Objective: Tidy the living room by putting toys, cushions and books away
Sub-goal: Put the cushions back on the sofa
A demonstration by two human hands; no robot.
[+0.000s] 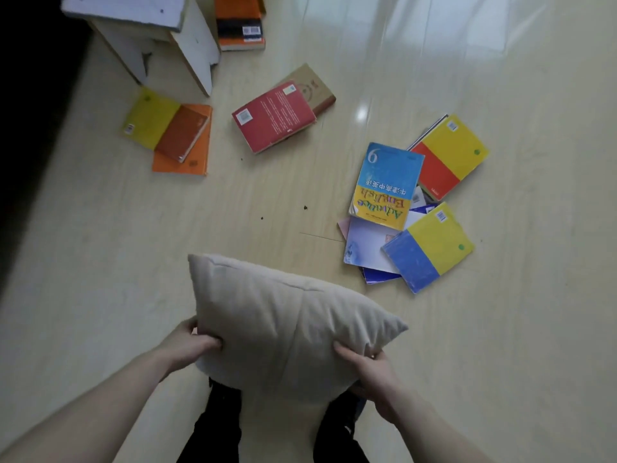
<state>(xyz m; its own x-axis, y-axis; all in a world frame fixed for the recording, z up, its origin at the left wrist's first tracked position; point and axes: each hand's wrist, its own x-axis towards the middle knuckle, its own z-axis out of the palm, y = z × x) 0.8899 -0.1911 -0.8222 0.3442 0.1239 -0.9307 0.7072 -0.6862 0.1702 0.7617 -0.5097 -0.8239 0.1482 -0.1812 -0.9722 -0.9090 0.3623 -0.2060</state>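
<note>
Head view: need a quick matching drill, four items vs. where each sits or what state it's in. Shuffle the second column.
Items
1. cushion
2. red book
3. blue English textbook
4. white stool

States
A. top of the right-hand book pile
B. far left, standing on the floor
C. gripped by left hand and right hand
D. lying on a brown book

Pairs: 1-C, 2-D, 3-A, 4-B

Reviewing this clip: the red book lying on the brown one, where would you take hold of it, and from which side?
Probably by the near-left end of the red book, coming from the open floor side. It lies flat with its far-right part resting on the brown book, so the near end is unobstructed. Both hands are busy: left hand and right hand grip the cushion.
</note>
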